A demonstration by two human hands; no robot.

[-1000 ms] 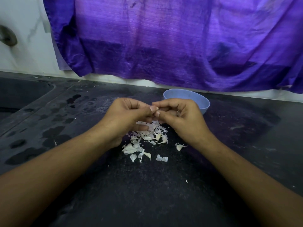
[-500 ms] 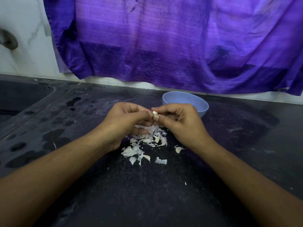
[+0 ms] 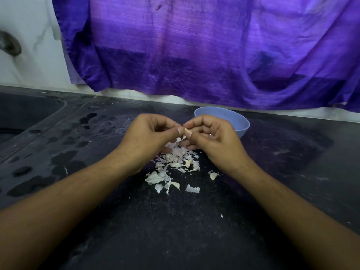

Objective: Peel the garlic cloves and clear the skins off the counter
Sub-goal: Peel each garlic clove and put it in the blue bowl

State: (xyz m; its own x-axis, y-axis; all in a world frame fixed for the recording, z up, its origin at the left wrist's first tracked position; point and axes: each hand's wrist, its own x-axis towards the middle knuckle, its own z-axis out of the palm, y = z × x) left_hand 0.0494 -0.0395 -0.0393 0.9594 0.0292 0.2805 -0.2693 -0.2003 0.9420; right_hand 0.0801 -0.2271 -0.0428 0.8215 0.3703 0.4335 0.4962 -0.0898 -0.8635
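A small garlic clove (image 3: 186,131) is pinched between the fingertips of my left hand (image 3: 150,137) and my right hand (image 3: 212,139), held just above the counter. Both hands meet at the clove, thumbs and forefingers closed on it. Beneath them lies a pile of white garlic skins (image 3: 175,164) scattered on the dark counter (image 3: 175,221), with loose pieces toward me (image 3: 192,189) and one to the right (image 3: 213,175). A light blue bowl (image 3: 239,121) stands just behind my right hand; its inside is hidden from here.
A purple cloth (image 3: 194,55) hangs over the back wall. A dark sink basin (image 3: 23,115) sits at the far left, with wet patches (image 3: 64,160) on the counter beside it. A metal fitting (image 3: 9,45) is on the left wall.
The two hands have stayed together over the skin pile, working the clove between the fingertips. More of the clove shows between the thumbs now.
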